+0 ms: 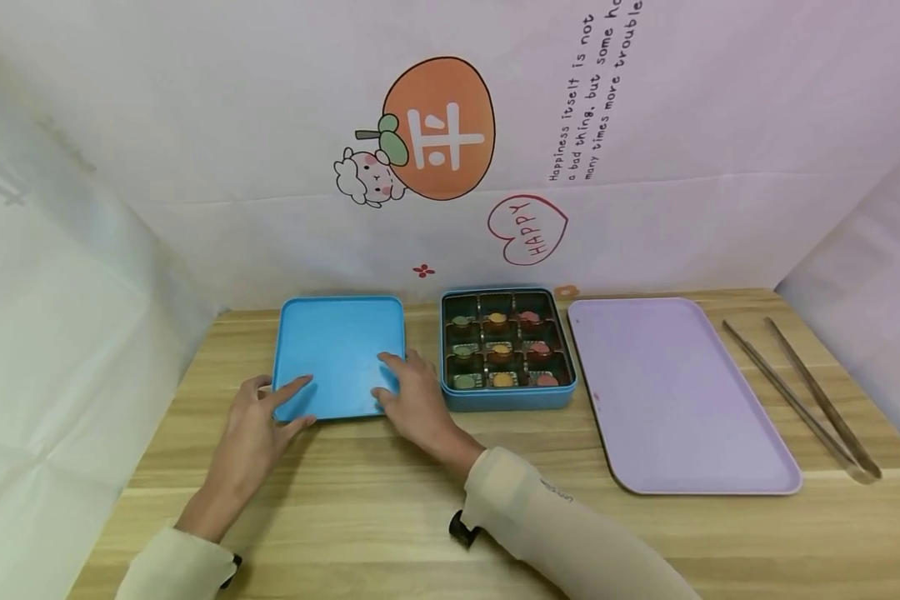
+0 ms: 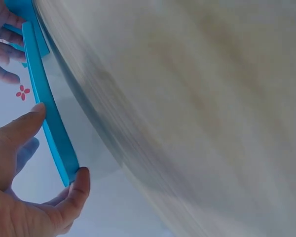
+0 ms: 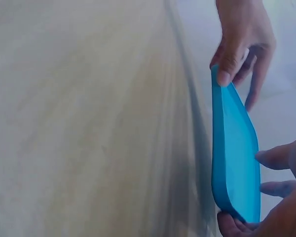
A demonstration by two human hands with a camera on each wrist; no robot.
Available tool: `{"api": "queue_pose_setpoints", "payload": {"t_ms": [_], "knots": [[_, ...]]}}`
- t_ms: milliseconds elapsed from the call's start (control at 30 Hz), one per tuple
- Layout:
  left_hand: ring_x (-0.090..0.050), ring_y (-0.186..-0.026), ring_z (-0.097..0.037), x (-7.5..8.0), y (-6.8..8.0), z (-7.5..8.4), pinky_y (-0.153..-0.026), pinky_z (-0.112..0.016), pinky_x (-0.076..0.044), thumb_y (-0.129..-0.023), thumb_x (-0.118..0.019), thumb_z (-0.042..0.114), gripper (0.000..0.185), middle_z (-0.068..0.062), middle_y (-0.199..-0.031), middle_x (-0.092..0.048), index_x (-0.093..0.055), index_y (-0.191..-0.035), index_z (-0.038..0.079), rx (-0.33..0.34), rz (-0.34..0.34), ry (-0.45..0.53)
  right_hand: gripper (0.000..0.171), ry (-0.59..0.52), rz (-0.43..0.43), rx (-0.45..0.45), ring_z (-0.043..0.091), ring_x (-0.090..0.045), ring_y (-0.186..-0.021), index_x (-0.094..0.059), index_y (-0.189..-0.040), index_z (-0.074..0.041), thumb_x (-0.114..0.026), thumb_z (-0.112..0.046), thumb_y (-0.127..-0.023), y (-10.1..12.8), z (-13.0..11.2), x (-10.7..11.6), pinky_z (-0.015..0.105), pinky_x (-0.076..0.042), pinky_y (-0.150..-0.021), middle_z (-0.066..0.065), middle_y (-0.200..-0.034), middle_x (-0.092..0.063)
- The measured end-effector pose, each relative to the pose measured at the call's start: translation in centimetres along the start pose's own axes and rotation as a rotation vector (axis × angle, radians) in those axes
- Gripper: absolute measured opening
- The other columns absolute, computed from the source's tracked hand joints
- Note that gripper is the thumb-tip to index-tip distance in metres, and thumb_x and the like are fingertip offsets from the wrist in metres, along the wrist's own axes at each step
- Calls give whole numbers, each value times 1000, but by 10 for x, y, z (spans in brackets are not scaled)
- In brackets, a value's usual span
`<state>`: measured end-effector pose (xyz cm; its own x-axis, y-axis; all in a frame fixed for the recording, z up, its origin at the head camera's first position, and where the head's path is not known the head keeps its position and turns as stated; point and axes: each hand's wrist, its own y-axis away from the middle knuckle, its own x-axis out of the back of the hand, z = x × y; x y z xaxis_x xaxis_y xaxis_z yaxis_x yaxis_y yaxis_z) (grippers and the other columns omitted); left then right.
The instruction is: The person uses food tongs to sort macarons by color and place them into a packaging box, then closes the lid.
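left hand (image 1: 258, 417) grips blue lid (image 1: 339, 357) corner | right hand (image 1: 412, 396) apparently grips opposite corner

1. Both forearms, in pale long sleeves, reach up from the 6 o'clock edge of the head view toward 12 o'clock, the wrists converging slightly.
2. The left hand (image 1: 258, 417) lies at about 8 o'clock of centre, thumb pointing toward 2 o'clock and pressed on top of the blue lid (image 1: 339, 357), fingers curled at its near corner.
3. The right hand (image 1: 412, 396) sits just left of centre, angled toward 11 o'clock, fingers spread on the lid's surface and thumb at its near edge.
4. A dark strap shows at each wrist.
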<state>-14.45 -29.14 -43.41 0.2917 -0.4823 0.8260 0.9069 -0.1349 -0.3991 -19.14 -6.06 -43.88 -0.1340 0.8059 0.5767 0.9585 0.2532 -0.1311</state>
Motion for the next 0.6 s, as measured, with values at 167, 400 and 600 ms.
{"api": "queue_pose_setpoints", "payload": {"t_ms": [167,400,600], "knots": [[-64,-97,-50,4,6,2,-70,-57,-59,-74,-93,2,56,-45,-129,-55,-76,-128,5,-46,86,-8,47,-132,30,-50,38,-58,-128,-56,-147,1,-67,-8,-102,2,-5,11,54,-51,-105,23,-146,-56],[-64,-99,-50,12,12,8,-70,-56,-59,-74,-93,2,60,-45,-130,-55,-74,-131,7,-31,93,-14,43,-241,61,-86,31,-64,-108,-52,-145,3,-62,-1,-104,4,-9,22,44,-56,-90,19,-130,-60],[-63,-98,-45,16,22,8,-68,-48,-57,-73,-93,1,62,-43,-127,-57,-74,-132,6,-11,92,45,41,-259,91,-94,28,-66,-98,-55,-142,7,-63,0,-102,4,-8,26,39,-56,-84,18,-112,-65]]}}
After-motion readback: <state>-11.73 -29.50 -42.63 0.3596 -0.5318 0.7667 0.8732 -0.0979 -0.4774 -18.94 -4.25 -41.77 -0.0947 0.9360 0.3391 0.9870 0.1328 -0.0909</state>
